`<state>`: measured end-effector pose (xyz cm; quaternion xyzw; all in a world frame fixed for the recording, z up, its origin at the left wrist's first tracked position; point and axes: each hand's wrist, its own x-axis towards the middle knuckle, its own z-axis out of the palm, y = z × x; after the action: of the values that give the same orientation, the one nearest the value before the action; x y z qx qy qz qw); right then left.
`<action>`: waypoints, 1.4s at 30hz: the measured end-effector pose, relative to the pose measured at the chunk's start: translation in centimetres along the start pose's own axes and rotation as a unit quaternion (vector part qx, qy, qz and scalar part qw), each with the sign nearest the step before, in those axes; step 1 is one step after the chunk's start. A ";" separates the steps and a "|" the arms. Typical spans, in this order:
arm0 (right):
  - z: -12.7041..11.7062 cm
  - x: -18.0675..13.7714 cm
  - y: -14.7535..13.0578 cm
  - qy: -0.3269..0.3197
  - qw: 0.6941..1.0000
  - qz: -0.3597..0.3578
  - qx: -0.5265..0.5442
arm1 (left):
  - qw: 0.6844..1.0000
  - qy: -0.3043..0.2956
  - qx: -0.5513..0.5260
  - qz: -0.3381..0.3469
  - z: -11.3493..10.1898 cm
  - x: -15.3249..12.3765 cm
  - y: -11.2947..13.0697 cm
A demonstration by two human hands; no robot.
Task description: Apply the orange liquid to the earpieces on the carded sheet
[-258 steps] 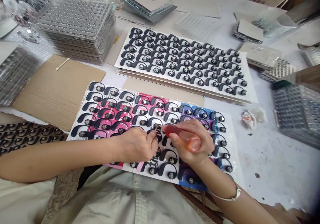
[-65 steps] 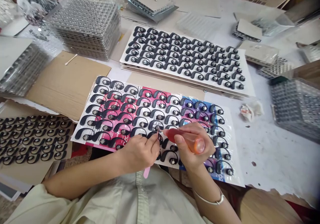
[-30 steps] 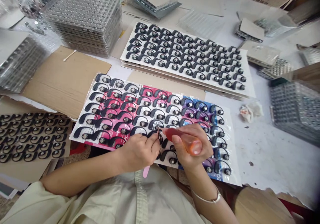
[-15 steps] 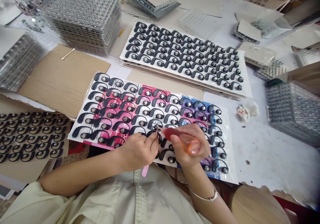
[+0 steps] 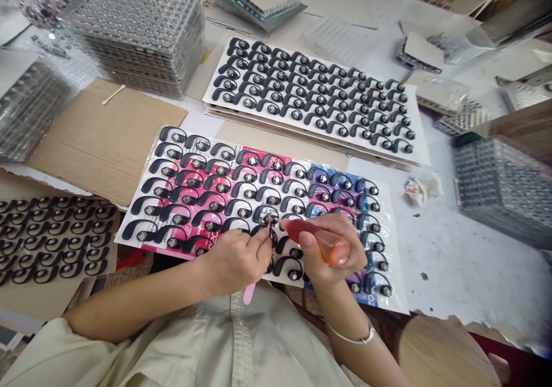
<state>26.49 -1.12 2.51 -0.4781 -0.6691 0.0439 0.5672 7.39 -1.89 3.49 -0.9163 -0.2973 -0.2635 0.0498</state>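
Observation:
A pink and blue sheet (image 5: 142, 246) lies in front of me, covered with rows of black ear-hook parts (image 5: 241, 188). My right hand (image 5: 334, 255) is closed round a red and orange tool (image 5: 321, 243), its tip at one part near the sheet's middle. My left hand (image 5: 239, 257) pinches that same ear-hook part (image 5: 271, 234) with thumb and forefinger. A pink stick (image 5: 249, 294) pokes out below my left hand.
A white board (image 5: 420, 140) with more black parts lies behind the sheet. Stacks of clear blister trays (image 5: 138, 36) stand at the back left and right (image 5: 500, 186). Cardboard (image 5: 95, 140) with a cotton swab (image 5: 112, 94) lies left; another board of parts (image 5: 52, 237) sits at lower left. A crumpled tissue (image 5: 420, 188) lies right.
Both hands stay on the same part with the tool tip at it. Only the view shifts slightly; the sheet sits a little further over the table's front edge than 8.6 s ago.

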 end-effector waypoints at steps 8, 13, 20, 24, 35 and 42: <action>0.1 0.2 -0.3 -0.010 1.000 0.005 0.010 | 1.000 -0.013 -0.006 0.002 0.1 0.0 0.0; 0.1 0.1 -0.3 -0.024 1.000 -0.001 0.012 | 1.000 -0.004 -0.009 -0.005 0.2 0.0 0.0; 0.1 0.0 -0.1 -0.030 0.999 -0.019 0.010 | 1.000 -0.005 -0.014 -0.007 0.4 -0.1 0.1; 0.1 0.0 -0.2 -0.038 0.999 -0.030 0.003 | 1.000 -0.007 -0.004 0.001 0.3 -0.1 0.0; 0.0 -0.2 0.0 -0.019 1.000 -0.013 -0.014 | 1.000 -0.012 0.009 0.007 -0.1 0.0 0.0; -0.1 -0.1 -0.2 -0.016 1.000 -0.007 -0.010 | 1.000 -0.007 -0.021 -0.006 0.0 0.0 -0.3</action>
<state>26.49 -1.36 2.59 -0.4785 -0.6817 0.0405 0.5520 7.24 -1.64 3.45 -0.9171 -0.2980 -0.2634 0.0269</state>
